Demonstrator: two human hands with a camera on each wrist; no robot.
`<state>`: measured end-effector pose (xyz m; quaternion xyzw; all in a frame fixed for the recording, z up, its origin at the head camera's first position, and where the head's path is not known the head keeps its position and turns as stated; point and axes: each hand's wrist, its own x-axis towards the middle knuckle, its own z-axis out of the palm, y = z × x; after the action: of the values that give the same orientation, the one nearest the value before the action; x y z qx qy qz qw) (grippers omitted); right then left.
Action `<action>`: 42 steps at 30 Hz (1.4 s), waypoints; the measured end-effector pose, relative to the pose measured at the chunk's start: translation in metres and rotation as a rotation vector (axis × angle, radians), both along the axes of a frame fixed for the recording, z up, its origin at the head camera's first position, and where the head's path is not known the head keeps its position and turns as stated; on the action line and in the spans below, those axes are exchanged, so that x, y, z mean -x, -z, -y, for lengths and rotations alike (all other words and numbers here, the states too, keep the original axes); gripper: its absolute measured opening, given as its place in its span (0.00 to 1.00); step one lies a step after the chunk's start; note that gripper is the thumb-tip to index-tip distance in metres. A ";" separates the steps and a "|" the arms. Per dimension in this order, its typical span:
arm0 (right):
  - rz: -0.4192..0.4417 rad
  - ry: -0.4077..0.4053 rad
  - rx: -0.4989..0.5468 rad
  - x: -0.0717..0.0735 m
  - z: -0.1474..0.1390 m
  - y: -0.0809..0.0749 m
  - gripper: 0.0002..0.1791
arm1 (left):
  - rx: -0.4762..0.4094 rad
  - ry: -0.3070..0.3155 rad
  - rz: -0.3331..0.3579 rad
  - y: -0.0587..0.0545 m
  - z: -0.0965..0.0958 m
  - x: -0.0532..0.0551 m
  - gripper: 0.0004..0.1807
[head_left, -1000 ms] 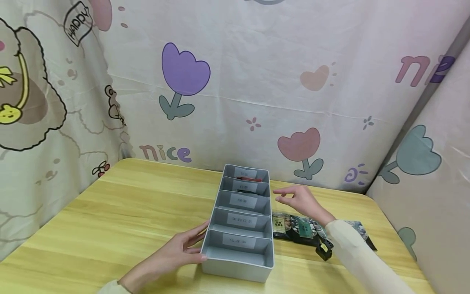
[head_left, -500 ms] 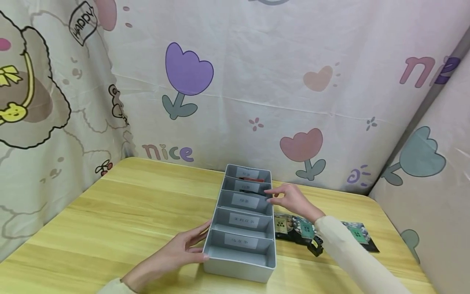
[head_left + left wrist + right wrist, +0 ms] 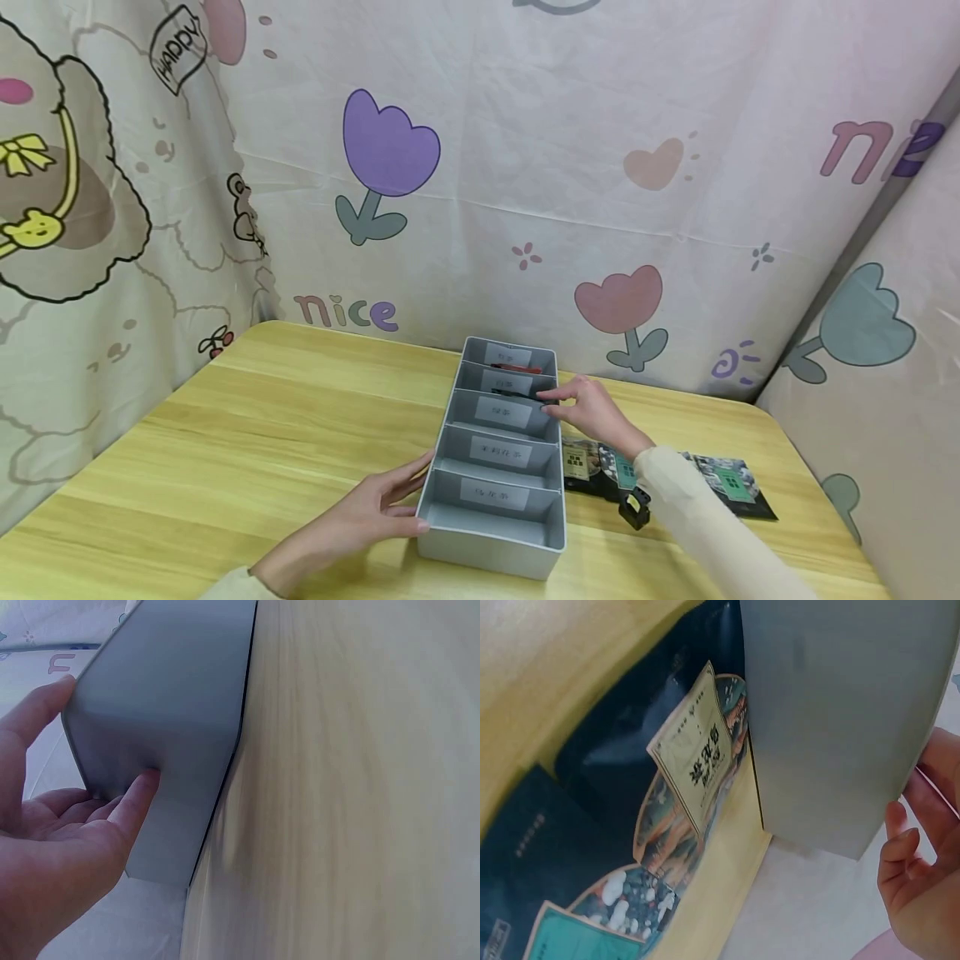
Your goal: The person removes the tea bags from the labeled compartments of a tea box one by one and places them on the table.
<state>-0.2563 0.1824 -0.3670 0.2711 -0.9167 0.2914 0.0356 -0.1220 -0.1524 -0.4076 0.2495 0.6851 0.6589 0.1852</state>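
Note:
A long grey box point(image 3: 487, 564), split by dividers into several labelled compartments, stands lengthwise in the head view. My left hand point(image 3: 372, 510) lies around its near left corner. Its fingers are against the side wall, and the thumb point(image 3: 139, 799) touches the box in the left wrist view. My right hand point(image 3: 592, 410) has its index finger and thumb at the right rim, by the second compartment from the back. The right end of a thin black packet point(image 3: 517, 394) lies at these fingertips; I cannot tell whether they pinch it. A red packet point(image 3: 517, 368) shows in the farthest compartment.
Right of the box lie black food pouches with pale and green labels, including a cream-labelled pouch point(image 3: 697, 750) against the box wall and a green-labelled pouch point(image 3: 735, 485). A dark wrist strap or device point(image 3: 635, 507) shows beside my right sleeve. A patterned curtain point(image 3: 480, 167) hangs behind the table.
My right hand has moved left from beside the box to its right rim, fingertips reaching the black packet. The left hand stays at the near corner. The view has shifted slightly.

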 end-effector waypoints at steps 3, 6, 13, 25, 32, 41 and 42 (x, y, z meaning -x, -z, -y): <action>-0.012 0.013 -0.002 0.000 0.001 0.002 0.12 | 0.011 -0.006 0.003 0.000 0.000 0.000 0.44; -0.016 0.018 0.005 0.000 0.001 0.005 0.11 | 0.015 -0.007 -0.006 0.001 0.000 0.000 0.44; -0.057 -0.014 0.033 -0.001 -0.001 0.008 0.10 | 0.007 -0.006 -0.024 0.000 0.000 -0.002 0.44; -0.023 -0.020 0.074 -0.001 -0.004 0.005 0.12 | -0.010 -0.003 -0.002 0.000 -0.001 -0.002 0.45; -0.011 -0.024 0.096 -0.002 -0.005 0.000 0.12 | -0.007 -0.002 0.009 -0.001 0.000 -0.002 0.44; -0.040 -0.011 0.094 -0.003 -0.003 -0.008 0.12 | -0.011 0.003 0.021 -0.002 0.000 -0.002 0.43; -0.038 -0.006 0.096 -0.004 -0.003 -0.008 0.12 | -0.012 0.004 0.024 -0.002 0.000 -0.002 0.43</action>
<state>-0.2524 0.1856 -0.3587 0.2775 -0.9000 0.3299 0.0650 -0.1197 -0.1523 -0.4056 0.2438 0.6784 0.6655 0.1933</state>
